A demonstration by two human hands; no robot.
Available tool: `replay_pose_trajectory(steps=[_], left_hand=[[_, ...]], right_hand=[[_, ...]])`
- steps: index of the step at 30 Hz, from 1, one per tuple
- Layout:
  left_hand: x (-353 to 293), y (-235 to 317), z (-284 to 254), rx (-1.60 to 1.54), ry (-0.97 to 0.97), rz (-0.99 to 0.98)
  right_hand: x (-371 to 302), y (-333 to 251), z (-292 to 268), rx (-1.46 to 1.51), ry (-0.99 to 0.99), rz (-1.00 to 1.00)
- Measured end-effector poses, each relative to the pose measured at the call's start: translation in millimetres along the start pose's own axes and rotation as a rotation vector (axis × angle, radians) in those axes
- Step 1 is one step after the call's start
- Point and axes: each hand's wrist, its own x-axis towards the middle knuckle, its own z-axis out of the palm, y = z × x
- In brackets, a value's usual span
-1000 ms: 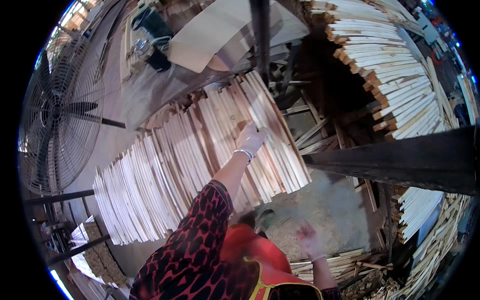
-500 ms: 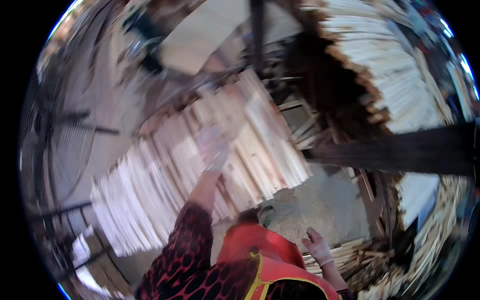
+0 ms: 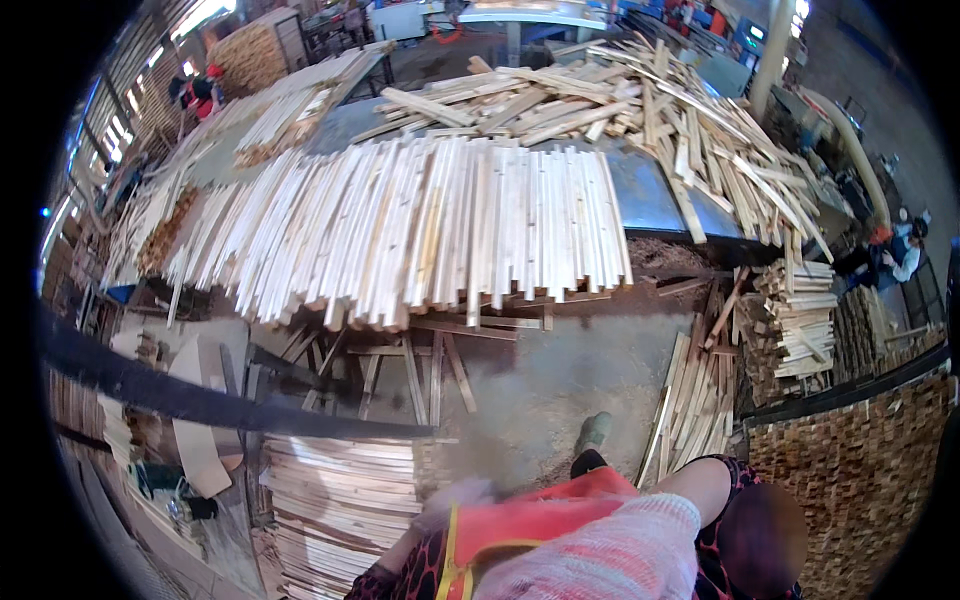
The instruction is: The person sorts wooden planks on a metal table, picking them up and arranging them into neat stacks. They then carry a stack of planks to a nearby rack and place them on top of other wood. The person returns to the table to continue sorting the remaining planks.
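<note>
Nearest first: my right grip (image 3: 615, 550), gloved in white knit, before my red apron (image 3: 560, 500); released or clenched, I cannot tell. Next, my left grip (image 3: 458, 497), blurred at the apron's left edge; state likewise illegible, contact with wood uncertain. Just beside it, leftward: near strips (image 3: 340, 500), pale wood, laid side by side. Handling, in my estimate: singly light, stiff, hardly slippery, prone to splinter; bunched, heavier and apt to slide apart. Hold: single strip at mid-length; bunch from both ends. Ahead, floor (image 3: 530, 380), with my shoe (image 3: 593, 430). Farther, desk (image 3: 645, 190), bearing far strips (image 3: 430, 230) in a broad row, ends uneven; behind these, loose heap (image 3: 560, 100), criss-crossed.
</note>
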Motion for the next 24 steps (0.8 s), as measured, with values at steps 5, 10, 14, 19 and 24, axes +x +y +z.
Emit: replay_pose_trajectory(steps=[5, 10, 14, 19, 24], left_hand=[[123, 178, -80, 0.227, -0.111, -0.182], [223, 237, -116, 0.314, -0.111, -0.140], [290, 270, -149, 0.282, -0.040, -0.133], [314, 254, -170, 0.205, -0.166, -0.313], [317, 118, -136, -0.909, 0.483, -0.577]], right_hand=[[-31, -116, -46, -0.243, 0.080, -0.132], [-54, -203, -95, 0.043, 0.291, -0.040], [-50, -274, -154, -0.267, 0.149, 0.027], [-55, -290, -169, 0.033, 0.458, 0.258], [-107, -306, -356, -0.430, 0.226, 0.800]])
